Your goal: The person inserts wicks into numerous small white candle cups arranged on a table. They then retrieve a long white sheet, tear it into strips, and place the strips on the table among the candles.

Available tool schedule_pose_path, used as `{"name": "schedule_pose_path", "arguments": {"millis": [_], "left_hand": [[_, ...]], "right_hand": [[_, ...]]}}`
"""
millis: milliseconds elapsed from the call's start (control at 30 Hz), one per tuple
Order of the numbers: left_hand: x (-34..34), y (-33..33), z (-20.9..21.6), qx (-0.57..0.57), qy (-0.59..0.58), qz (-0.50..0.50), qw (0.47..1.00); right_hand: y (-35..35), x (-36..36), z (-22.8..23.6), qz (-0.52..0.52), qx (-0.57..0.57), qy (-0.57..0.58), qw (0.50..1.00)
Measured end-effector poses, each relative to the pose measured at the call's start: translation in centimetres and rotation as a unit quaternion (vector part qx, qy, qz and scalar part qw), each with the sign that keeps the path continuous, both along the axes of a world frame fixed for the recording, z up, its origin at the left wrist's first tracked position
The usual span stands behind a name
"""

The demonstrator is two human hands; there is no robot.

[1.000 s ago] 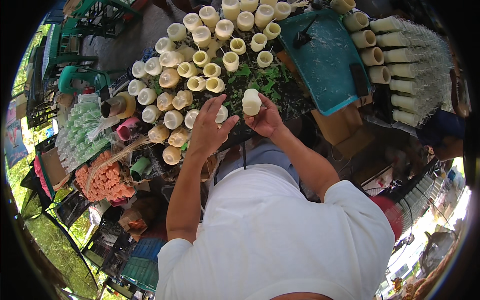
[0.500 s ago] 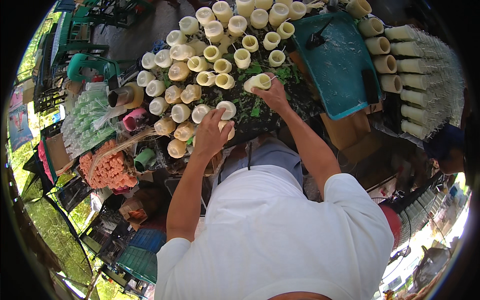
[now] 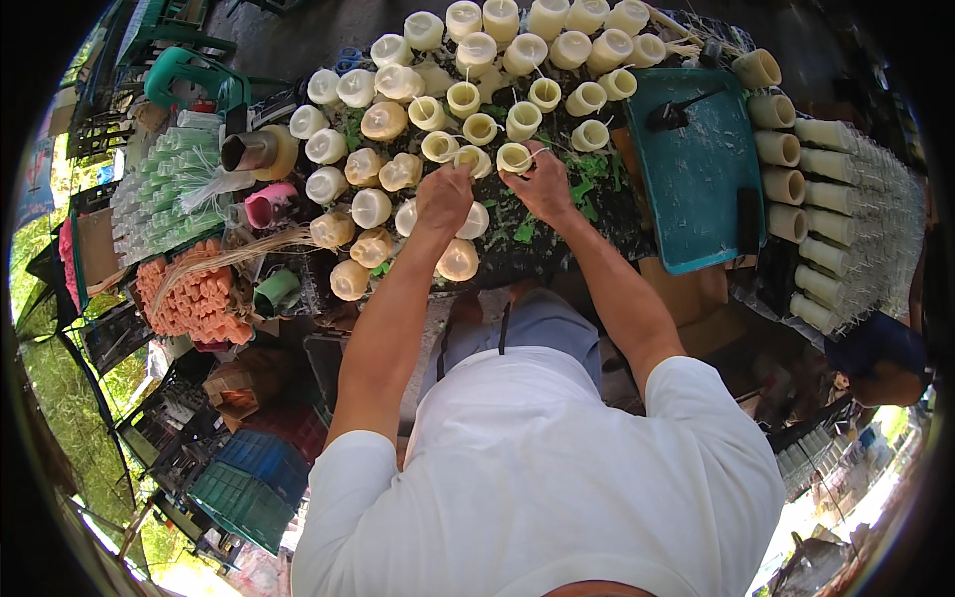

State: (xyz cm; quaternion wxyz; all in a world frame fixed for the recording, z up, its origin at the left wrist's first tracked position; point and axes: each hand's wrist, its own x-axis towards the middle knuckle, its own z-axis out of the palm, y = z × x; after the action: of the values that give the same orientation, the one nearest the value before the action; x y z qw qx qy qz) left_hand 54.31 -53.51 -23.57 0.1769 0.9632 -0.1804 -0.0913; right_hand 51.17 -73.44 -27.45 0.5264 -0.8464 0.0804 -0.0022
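From the head view, we look down on both bare hands working over a dark tabletop crowded with pale wax-like cups. Our right hand has its fingers curled narrowly around a hollow cup, which stands with its mouth up and a white string at its rim; whether its base rests on the table we cannot tell. Our left hand has its fingertips drawn close together at the near side of another hollow cup, just left of the first; whether they pinch it or only touch it is hidden.

As for how far along things are, we see the held cup at the near edge of a cluster of open-mouthed cups, several with strings poking out. Around their far and left sides stand many closed-topped white pieces, and a few yellower ones sit nearer us. We would judge that the batch is only partly through, though which group is finished, and how many remain, we cannot tell. Green scraps litter the table beside a teal tray.

On the cups we find no label or lettering, and a hanging sheet at the far left is too blurred to read.
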Motion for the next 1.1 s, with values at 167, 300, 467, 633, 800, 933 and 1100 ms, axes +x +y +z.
{"name": "schedule_pose_path", "arguments": {"millis": [167,300,467,633,800,933,1100], "left_hand": [[-1.4,2.3,0.9,-0.029,-0.015,0.047,0.998],[-1.1,3.1,0.3,-0.083,-0.024,0.073,0.994],[-1.4,3.3,0.1,-0.13,-0.001,0.088,0.988],[-1.9,4.0,0.0,-0.212,0.018,0.118,0.97],[-1.6,4.2,0.9,-0.157,0.045,0.114,0.98],[-2.4,4.4,2.1,-0.124,0.056,0.106,0.985],[-2.8,4.9,1.9,-0.12,0.057,0.1,0.986]], "right_hand": [[2.1,0.3,1.6,0.021,0.03,0.028,0.999],[3.8,-0.2,-1.2,-0.004,0.007,-0.002,1.0],[4.4,0.0,-0.5,0.015,-0.021,-0.038,0.999],[3.0,-0.5,-0.1,0.02,-0.004,0.04,0.999],[-0.3,-1.0,3.2,-0.038,-0.071,0.011,0.997],[-1.7,1.3,3.6,-0.013,-0.207,-0.113,0.972],[-1.8,3.2,2.2,0.026,-0.258,-0.064,0.964]]}}
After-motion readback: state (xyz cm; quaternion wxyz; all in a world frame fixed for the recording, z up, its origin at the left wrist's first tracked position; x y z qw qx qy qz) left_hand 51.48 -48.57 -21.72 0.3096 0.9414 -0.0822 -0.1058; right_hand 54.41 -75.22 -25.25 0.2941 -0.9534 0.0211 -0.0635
